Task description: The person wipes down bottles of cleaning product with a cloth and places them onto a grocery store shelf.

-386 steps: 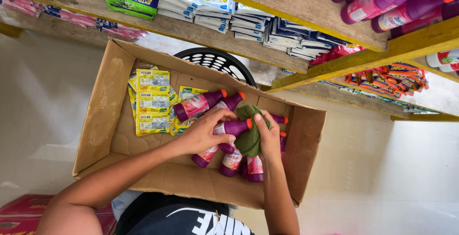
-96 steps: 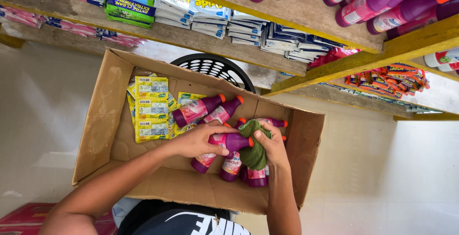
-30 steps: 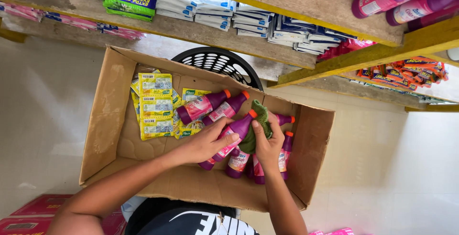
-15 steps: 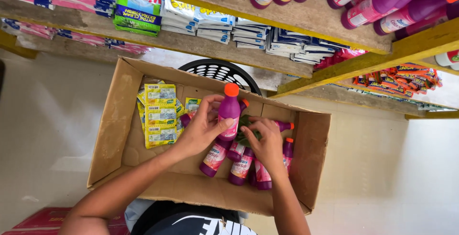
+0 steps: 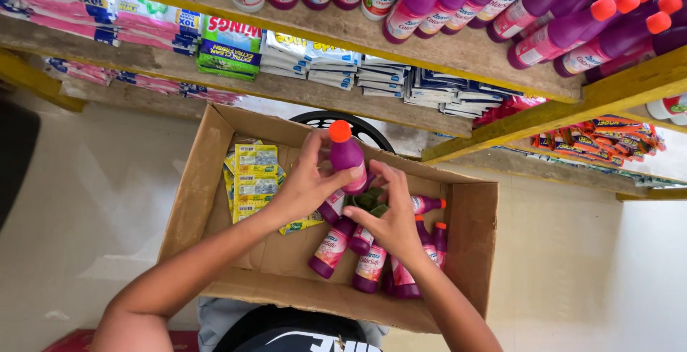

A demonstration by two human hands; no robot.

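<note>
Purple bottle [image 5: 347, 160], smooth plastic, rounded shoulders, orange screw cap: held above the middle of the cardboard box [image 5: 215, 187], near its far wall. Long axis runs roughly upright in the view, cap toward the shelves, base down toward the box floor and hidden behind fingers. Left hand [image 5: 308, 186] wraps the bottle's lower body from the left, thumb and fingers closed around it. Right hand [image 5: 390, 220] sits just beside, at the bottle's base, fingers curled on a crumpled dark green cloth [image 5: 368, 200]; whether it also grips the bottle, cannot tell. Hands close together, nearly touching. Box: plain brown corrugated card, flaps open, matte, creased at the corners. On its floor toward the right wall, a cluster of lying purple bottles [image 5: 372, 262] with pink labels, orange caps mostly pointing to the far right corner, bases toward the near edge. Against the left half of the far wall, a stack of flat yellow-green sachets [image 5: 254, 180], glossy, rectangular. Behind the far wall, rim of a black plastic basket [image 5: 358, 124], slotted. Above, rough wooden shelf boards [image 5: 458, 51] with a row of shelved purple bottles [image 5: 544, 16], orange-capped, and stacked blue-and-white packets [image 5: 386, 79], flat and soft.
</note>
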